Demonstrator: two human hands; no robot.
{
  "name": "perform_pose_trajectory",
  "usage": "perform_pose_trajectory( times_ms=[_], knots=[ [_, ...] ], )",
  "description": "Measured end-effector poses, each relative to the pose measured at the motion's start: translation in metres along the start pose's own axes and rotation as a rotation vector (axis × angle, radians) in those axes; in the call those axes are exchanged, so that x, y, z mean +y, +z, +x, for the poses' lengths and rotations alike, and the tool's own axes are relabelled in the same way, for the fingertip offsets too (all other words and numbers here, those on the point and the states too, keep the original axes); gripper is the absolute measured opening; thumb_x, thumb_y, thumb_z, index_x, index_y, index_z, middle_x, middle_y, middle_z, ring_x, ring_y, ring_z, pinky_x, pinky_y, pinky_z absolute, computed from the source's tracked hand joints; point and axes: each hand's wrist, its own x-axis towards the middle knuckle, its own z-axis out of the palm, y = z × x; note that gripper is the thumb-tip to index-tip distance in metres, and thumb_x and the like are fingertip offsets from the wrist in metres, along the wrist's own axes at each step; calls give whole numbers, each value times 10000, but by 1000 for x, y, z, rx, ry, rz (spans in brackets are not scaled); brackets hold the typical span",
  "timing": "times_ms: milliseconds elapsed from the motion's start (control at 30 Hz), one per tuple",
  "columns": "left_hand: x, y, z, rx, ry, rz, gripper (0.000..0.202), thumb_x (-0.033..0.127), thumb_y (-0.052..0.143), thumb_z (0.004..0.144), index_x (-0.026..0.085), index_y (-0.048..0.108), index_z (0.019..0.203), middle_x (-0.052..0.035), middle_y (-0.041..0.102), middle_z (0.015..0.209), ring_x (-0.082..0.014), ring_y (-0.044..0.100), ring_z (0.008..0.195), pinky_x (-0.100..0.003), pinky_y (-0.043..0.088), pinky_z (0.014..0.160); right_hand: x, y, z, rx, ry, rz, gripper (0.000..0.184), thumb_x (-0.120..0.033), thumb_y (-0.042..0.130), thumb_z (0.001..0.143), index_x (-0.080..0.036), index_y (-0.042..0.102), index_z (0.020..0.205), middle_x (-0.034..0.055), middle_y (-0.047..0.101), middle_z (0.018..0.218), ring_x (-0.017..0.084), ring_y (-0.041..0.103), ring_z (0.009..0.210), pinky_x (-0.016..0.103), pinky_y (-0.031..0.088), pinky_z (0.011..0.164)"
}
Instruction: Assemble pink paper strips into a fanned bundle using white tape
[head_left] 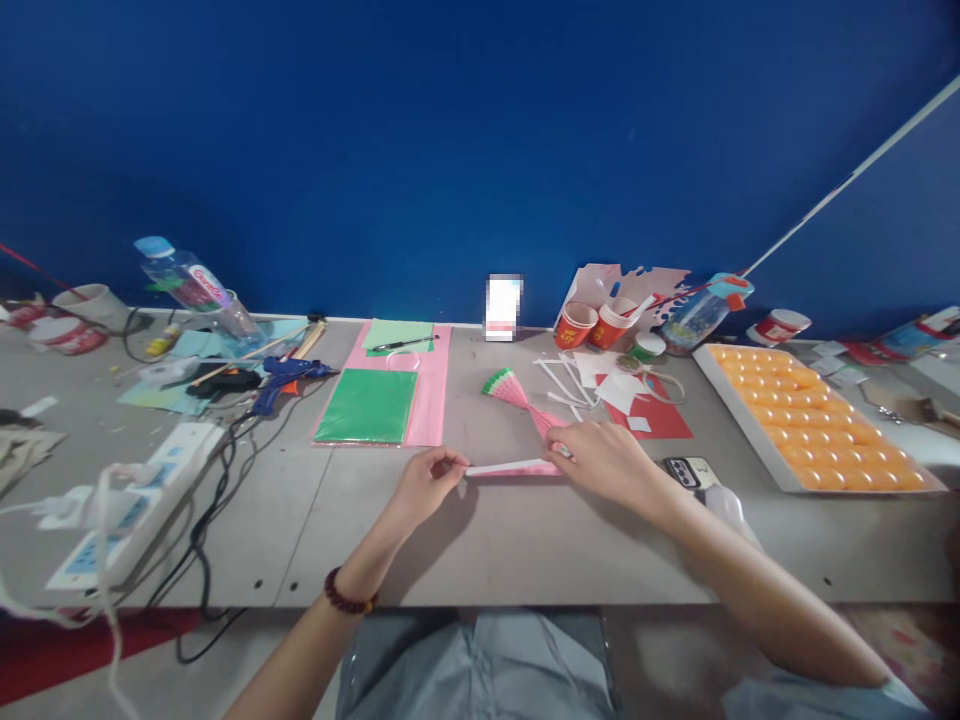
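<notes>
Between my two hands stretches a narrow white strip with a pink edge along its lower side. My left hand pinches the strip's left end between thumb and fingertips. At its right end my right hand is closed, fingers bent over the strip. Just beyond the right hand lies a pleated pink paper fan with a green and white end; its lower part runs under my right fingers. I cannot tell whether the fan and the strip are joined there.
Left of centre, a green paper pack lies on pink sheets. A blue glue gun and a power strip with cables are farther left. Red paper cups, white strips, a phone and a tray of orange balls stand right.
</notes>
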Motion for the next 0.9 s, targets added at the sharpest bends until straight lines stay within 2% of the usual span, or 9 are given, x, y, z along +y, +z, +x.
perform_pose_trajectory(
  times_ms=[167, 300, 400, 467, 567, 667, 767, 833, 900],
  knots=[
    [4, -14, -10, -47, -4, -14, 207, 358, 590, 704, 168, 670, 725, -10, 630, 635, -127, 529, 583, -226, 390, 552, -13, 7, -19, 77, -90, -42, 242, -290, 410, 954, -245, 645, 991, 38, 676, 995, 166, 635, 721, 256, 297, 541],
    [-4, -22, -17, -104, -13, 30, 184, 327, 564, 717, 165, 648, 698, -12, 637, 637, -122, 524, 554, -227, 389, 539, -20, 14, -27, 68, -254, -92, 207, -250, 432, 956, -229, 637, 981, 40, 668, 942, 147, 630, 693, 266, 257, 512],
    [-12, -28, -22, -149, 11, 119, 154, 286, 536, 746, 174, 638, 716, -5, 635, 642, -131, 542, 572, -230, 397, 544, -22, 19, -25, 60, -357, -69, 196, -248, 461, 951, -217, 653, 938, 36, 658, 901, 130, 625, 706, 266, 250, 519],
    [-15, -30, -26, -119, 41, 254, 141, 253, 513, 774, 191, 634, 736, 3, 629, 660, -138, 551, 594, -236, 401, 553, -23, 21, -20, 53, -399, -58, 200, -288, 482, 947, -214, 665, 913, 33, 650, 883, 115, 613, 687, 267, 236, 518],
    [-14, -27, -35, 6, 126, 450, 150, 195, 475, 812, 212, 623, 793, -6, 634, 781, -147, 570, 667, -256, 427, 603, -25, 23, -13, 42, -435, -77, 202, -298, 493, 940, -220, 670, 878, 24, 641, 850, 103, 593, 648, 279, 194, 504],
    [-11, -20, -43, 82, 306, 482, 210, 125, 451, 825, 219, 606, 931, -40, 621, 947, -174, 595, 859, -291, 471, 728, -29, 21, -8, 20, -426, -110, 206, -240, 487, 934, -219, 671, 845, 24, 642, 827, 104, 583, 637, 291, 158, 498],
    [-10, -13, -47, 5, 480, 509, 254, 165, 553, 817, 221, 580, 1064, -64, 604, 1050, -209, 571, 989, -350, 474, 852, -31, 18, -7, 3, -408, -119, 204, -242, 489, 931, -220, 676, 851, 27, 648, 808, 115, 582, 641, 300, 136, 496],
    [-12, -10, -47, -63, 524, 560, 317, 198, 622, 803, 227, 569, 1114, -62, 602, 1086, -218, 562, 1009, -369, 470, 881, -31, 16, -8, 1, -398, -122, 194, -236, 495, 926, -219, 676, 861, 26, 654, 801, 119, 582, 643, 301, 130, 497],
    [-16, -9, -46, -86, 536, 609, 305, 182, 606, 828, 231, 569, 1126, -51, 609, 1078, -208, 563, 998, -364, 473, 874, -29, 14, -10, 6, -394, -121, 187, -231, 497, 925, -218, 675, 866, 24, 659, 807, 119, 581, 643, 299, 131, 498]
  ],
)
